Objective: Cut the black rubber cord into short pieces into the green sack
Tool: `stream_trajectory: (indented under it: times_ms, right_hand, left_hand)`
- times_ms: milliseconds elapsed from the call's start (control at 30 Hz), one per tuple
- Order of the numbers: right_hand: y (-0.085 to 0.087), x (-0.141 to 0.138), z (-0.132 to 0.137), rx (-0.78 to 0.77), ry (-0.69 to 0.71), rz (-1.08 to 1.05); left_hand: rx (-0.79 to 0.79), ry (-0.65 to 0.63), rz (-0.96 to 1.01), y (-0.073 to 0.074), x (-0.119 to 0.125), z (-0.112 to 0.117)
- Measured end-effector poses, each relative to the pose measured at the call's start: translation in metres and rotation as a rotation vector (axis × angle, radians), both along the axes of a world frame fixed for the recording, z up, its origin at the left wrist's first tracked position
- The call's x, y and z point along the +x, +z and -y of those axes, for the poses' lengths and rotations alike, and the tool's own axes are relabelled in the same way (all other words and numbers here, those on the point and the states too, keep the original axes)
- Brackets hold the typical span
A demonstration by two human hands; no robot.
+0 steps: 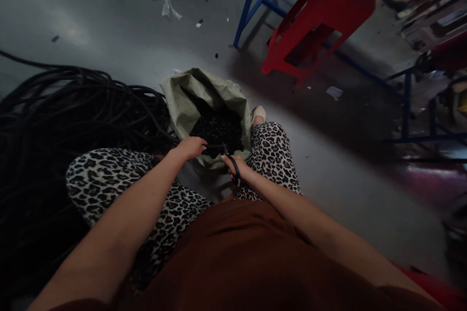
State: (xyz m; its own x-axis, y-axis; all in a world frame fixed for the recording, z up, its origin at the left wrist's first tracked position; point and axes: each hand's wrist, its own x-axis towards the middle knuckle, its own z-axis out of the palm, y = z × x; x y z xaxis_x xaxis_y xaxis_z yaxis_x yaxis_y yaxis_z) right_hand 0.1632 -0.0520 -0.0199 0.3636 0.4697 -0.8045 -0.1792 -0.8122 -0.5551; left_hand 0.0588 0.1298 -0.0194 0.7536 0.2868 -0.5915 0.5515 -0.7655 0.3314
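My left hand (192,147) is closed around a black rubber hose or cable (166,134), whose short end sticks out to the right over the sack. The rest of it runs back to a large heap of coils on the left. In my right hand (236,165) is a pair of scissors (235,169), fingers wrapped at the handles. Its blades point up toward the hose end, at the near rim of the sack. Below both hands stands a pale woven sack (178,102), its mouth wide. Many short black cut pieces (219,124) lie inside it.
The heap of black coils (73,102) covers the floor at left. A red plastic stool (328,14) and a blue metal frame (244,17) stand ahead to the right. Scraps of clear plastic (167,2) lie on the grey floor. My legs flank the sack.
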Motion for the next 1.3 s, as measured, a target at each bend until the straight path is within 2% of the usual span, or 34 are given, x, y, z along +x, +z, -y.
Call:
stream_trajectory:
  times_ms: [167, 500, 700, 1033, 1167, 1300]
  right_hand:
    - [-0.006, -0.002, 0.003, -0.019, 0.031, -0.016]
    - [-0.003, -0.003, 0.004, -0.077, 0.103, -0.004]
    - [0.0, -0.004, 0.004, -0.101, 0.085, -0.01]
    - [0.004, 0.0, 0.002, -0.064, -0.024, -0.051]
    - [0.004, -0.001, 0.0, -0.029, -0.041, -0.138]
    - [0.01, -0.004, -0.004, -0.02, -0.029, -0.137]
  left_hand:
    - [0.026, -0.027, -0.045, -0.005, 0.0, 0.002]
    - [0.044, -0.05, -0.088, -0.007, 0.001, 0.003]
    - [0.065, -0.067, -0.11, -0.006, 0.0, 0.003]
    - [0.027, 0.005, -0.033, 0.0, 0.001, -0.002]
    - [0.014, 0.067, 0.049, -0.001, 0.003, -0.005]
    - [0.006, 0.077, 0.069, -0.001, 0.003, -0.005]
